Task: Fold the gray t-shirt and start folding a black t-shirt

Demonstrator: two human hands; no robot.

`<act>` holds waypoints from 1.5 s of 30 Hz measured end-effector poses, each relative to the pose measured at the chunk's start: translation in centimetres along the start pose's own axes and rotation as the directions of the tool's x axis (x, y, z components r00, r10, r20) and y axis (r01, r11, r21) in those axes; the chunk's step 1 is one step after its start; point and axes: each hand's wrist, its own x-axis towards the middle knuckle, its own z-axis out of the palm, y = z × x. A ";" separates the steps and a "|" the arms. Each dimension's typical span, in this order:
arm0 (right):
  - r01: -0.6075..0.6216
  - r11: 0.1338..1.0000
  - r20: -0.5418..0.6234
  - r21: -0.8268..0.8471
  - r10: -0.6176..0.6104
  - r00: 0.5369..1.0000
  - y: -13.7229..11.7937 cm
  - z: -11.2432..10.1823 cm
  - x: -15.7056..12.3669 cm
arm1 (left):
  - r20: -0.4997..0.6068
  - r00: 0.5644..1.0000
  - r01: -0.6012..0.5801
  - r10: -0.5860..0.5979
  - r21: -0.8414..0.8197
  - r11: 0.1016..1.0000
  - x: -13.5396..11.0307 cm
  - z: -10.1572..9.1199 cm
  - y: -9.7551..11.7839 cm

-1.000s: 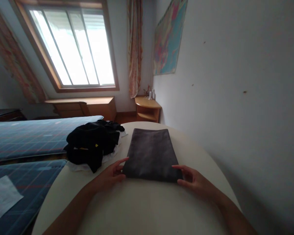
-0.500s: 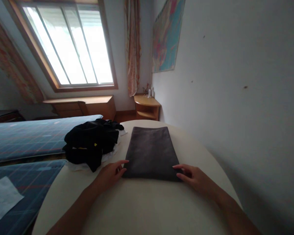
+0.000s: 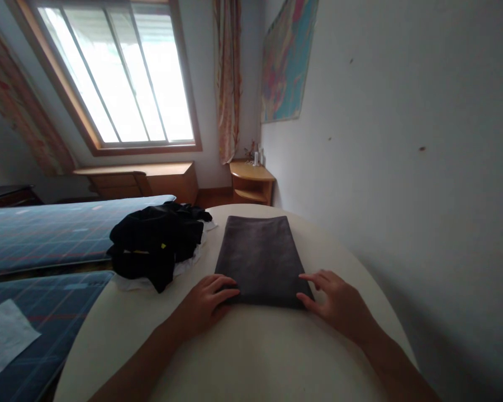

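Observation:
A folded dark grey cloth [image 3: 260, 257] lies flat on the round white table [image 3: 251, 352], its long side pointing away from me. My left hand [image 3: 207, 304] is at the cloth's near left corner, fingers curled over the edge and closed on it. My right hand [image 3: 335, 298] is at the near right corner, with its thumb at the edge and fingers on top, pinching the cloth. Both forearms reach in from the bottom of the view.
A heap of black clothing [image 3: 157, 243] over something white sits on the table left of the cloth. Two beds with blue checked covers [image 3: 46, 234] stand at the left. A white wall [image 3: 402, 167] is close on the right. A wooden corner shelf [image 3: 251, 181] and a window are beyond.
Both hands have moved inward onto the cloth's near corners; the left fingers now curl over the edge, where before they only touched the cloth's side.

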 end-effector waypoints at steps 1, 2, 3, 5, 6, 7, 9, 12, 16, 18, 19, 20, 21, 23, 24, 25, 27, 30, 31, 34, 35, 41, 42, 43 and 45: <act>0.081 0.997 -0.034 -0.008 -0.081 0.996 -0.3 0.2 0.0 | 0.016 1.000 -0.012 0.011 0.016 1.000 0.2 0.2 0.1; 0.154 0.988 -0.046 -0.013 -0.155 0.987 -0.7 0.4 0.0 | 0.028 0.999 -0.018 0.017 0.035 0.999 0.4 0.3 0.3; 0.212 0.977 -0.039 -0.015 -0.212 0.976 -1.1 0.8 -0.1 | 0.037 0.999 -0.019 0.017 0.054 0.998 0.6 0.5 0.3; 0.271 0.962 -0.012 -0.020 -0.271 0.963 -2.1 1.6 -0.1 | 0.039 0.999 -0.004 0.000 0.085 0.996 1.0 0.6 0.5; 0.284 0.959 0.001 -0.023 -0.284 0.959 -2.5 2.1 -0.1 | 0.030 0.999 0.010 -0.013 0.092 0.996 1.2 0.7 0.6; 0.291 0.956 0.006 -0.031 -0.291 0.957 -2.9 2.5 0.0 | 0.015 1.000 0.023 -0.025 0.093 0.995 1.3 0.7 0.6; 0.302 0.952 -0.006 -0.058 -0.303 0.953 -3.5 3.3 0.2 | -0.020 0.999 0.040 -0.039 0.084 0.996 1.4 0.8 0.7; 0.329 0.938 -0.023 -0.113 -0.333 0.943 -4.0 4.1 0.5 | -0.073 0.996 0.052 -0.046 0.077 0.996 1.4 0.8 0.7; 0.349 0.919 -0.009 -0.182 -0.356 0.934 -4.0 4.5 0.8 | -0.079 0.996 0.035 -0.030 0.057 0.998 1.4 0.5 0.4; 0.368 0.908 0.007 -0.201 -0.374 0.927 -3.6 4.7 0.8 | -0.025 1.000 -0.005 0.006 0.032 0.999 1.3 0.2 0.3; 0.382 0.901 0.020 -0.206 -0.387 0.922 -3.3 4.8 0.8 | 0.006 1.000 -0.015 0.015 0.019 1.000 1.2 0.2 0.2; 0.397 0.894 0.034 -0.208 -0.399 0.916 -3.0 4.9 0.8 | 0.033 0.999 -0.017 0.017 0.008 1.000 1.0 0.1 0.1; 0.409 0.888 0.046 -0.208 -0.409 0.911 -2.8 5.0 0.8 | 0.060 0.998 -0.013 0.013 -0.002 1.000 0.9 0.1 0.0; 0.425 0.883 0.059 -0.198 -0.421 0.905 -2.3 5.1 0.7 | 0.106 0.994 0.000 0.001 -0.017 1.000 0.5 0.2 -0.4; 0.428 0.883 0.062 -0.191 -0.424 0.903 -2.1 5.2 0.7 | 0.127 0.992 0.001 0.001 -0.022 1.000 0.2 0.2 -0.6; 0.432 0.883 0.066 -0.185 -0.427 0.902 -2.0 5.2 0.7 | 0.145 0.989 0.005 -0.001 -0.023 1.000 0.0 0.3 -0.8; 0.444 0.878 0.086 -0.181 -0.435 0.896 -1.9 5.1 0.6 | 0.173 0.985 0.017 -0.015 -0.009 1.000 -0.5 0.4 -1.1; 0.476 0.862 0.115 -0.173 -0.462 0.879 -2.1 4.6 -0.1 | 0.227 0.974 0.020 -0.024 0.021 1.000 -1.2 0.2 -0.6; 0.486 0.857 0.117 -0.171 -0.473 0.873 -2.4 4.3 -0.5 | 0.248 0.969 0.016 -0.020 0.018 1.000 -1.5 0.0 -0.2; 0.525 0.835 0.120 -0.165 -0.512 0.851 -3.3 3.2 -2.3 | 0.305 0.952 0.028 -0.013 -0.047 0.999 -2.3 -1.3 1.9; 0.536 0.829 0.122 -0.158 -0.522 0.844 -3.7 2.7 -3.1 | 0.331 0.944 0.045 -0.016 -0.079 0.996 -2.6 -1.9 2.8; 0.559 0.829 0.216 -0.018 -0.543 0.811 -5.6 0.2 -6.7 | 0.533 0.846 0.164 -0.016 -0.231 0.959 -3.9 -5.2 7.3; 0.555 0.832 0.237 0.012 -0.542 0.806 -5.8 -0.3 -6.8 | 0.538 0.843 0.167 -0.010 -0.243 0.956 -3.9 -5.5 7.7; 0.543 0.839 0.252 0.044 -0.535 0.806 -6.1 -0.8 -6.7 | 0.529 0.848 0.165 -0.009 -0.248 0.954 -3.8 -5.8 8.0; 0.487 0.865 0.291 0.121 -0.500 0.816 -6.7 -1.9 -6.1 | 0.498 0.867 0.167 -0.022 -0.248 0.954 -3.1 -6.6 8.4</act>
